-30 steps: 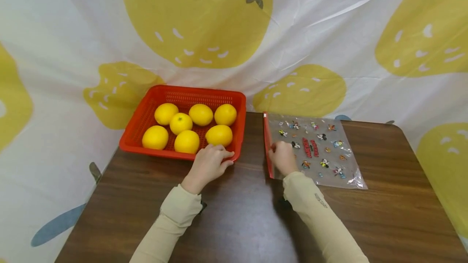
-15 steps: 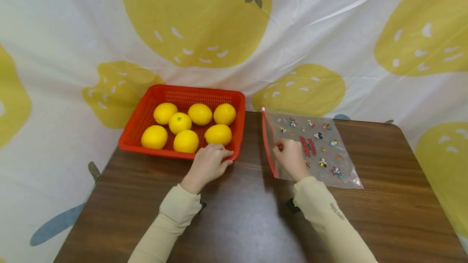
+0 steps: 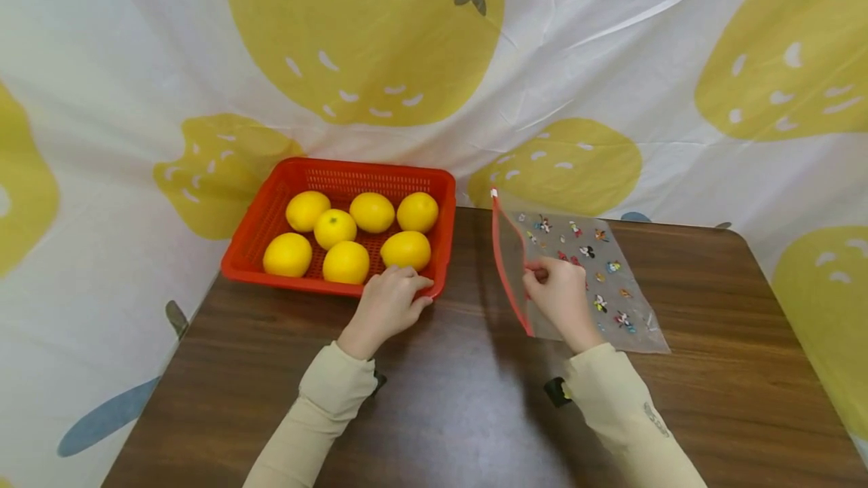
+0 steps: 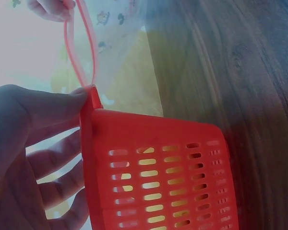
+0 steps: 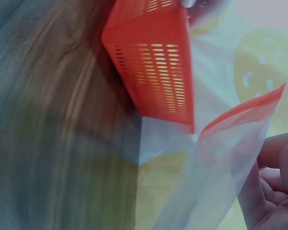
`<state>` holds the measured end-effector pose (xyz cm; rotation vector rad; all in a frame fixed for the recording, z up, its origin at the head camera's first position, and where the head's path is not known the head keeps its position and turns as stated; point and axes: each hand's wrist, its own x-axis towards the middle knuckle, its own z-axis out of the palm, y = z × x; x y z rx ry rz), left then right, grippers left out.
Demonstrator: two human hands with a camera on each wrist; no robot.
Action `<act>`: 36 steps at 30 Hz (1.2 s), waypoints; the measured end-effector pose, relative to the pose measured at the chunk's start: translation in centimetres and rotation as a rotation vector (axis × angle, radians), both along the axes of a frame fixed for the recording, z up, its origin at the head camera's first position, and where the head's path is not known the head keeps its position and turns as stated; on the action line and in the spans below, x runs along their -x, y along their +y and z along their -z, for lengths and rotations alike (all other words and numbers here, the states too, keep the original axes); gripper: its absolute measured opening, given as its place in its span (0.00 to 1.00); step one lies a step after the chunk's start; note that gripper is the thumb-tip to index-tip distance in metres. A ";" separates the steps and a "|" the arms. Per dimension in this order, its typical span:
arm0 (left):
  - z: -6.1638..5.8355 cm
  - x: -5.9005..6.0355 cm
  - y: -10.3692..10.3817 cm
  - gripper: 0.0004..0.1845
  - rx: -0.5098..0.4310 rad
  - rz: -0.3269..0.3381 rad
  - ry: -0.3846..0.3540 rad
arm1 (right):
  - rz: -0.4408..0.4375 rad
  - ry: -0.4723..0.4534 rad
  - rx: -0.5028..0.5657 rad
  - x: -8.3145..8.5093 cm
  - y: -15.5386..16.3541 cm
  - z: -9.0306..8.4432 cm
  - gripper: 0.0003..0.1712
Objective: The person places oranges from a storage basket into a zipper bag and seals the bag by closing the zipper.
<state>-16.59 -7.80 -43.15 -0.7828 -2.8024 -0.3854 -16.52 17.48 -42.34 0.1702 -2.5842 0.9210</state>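
Bag raised, mouth gaping wider | clear, red-edged, cartoon-printed | right fingers pinch one side | left fingers grip red basket

We have a dark brown worktop with streaky wood grain, a pale shine near its middle front and a rounded corner at the far right. Toward the back left we find a red basket sitting upright on it, slotted sides and all – its near left corner, as the head view has it, coming up to the worktop's left edge. To the right, apart from the basket, we see a clear bag with small printed figures; its far end lies on the wood, while its red-edged mouth – on the basket side – stands lifted and parted.
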 end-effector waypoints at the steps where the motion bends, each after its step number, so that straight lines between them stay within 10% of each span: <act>1: 0.0 0.0 0.0 0.14 -0.004 0.001 -0.009 | 0.004 0.002 0.001 -0.2 0.1 -0.1 0.08; 10: -0.9 0.3 1.1 0.15 -0.044 -0.011 -0.046 | 0.000 0.066 0.014 -1.5 0.2 -1.3 0.05; 22: -2.1 1.2 7.1 0.18 -0.503 0.049 -0.126 | 0.017 0.122 0.026 -3.0 -0.2 -2.7 0.04; 36: -1.7 1.3 9.3 0.09 -0.535 0.063 -0.080 | -0.041 0.122 -0.050 -3.1 0.8 -3.5 0.08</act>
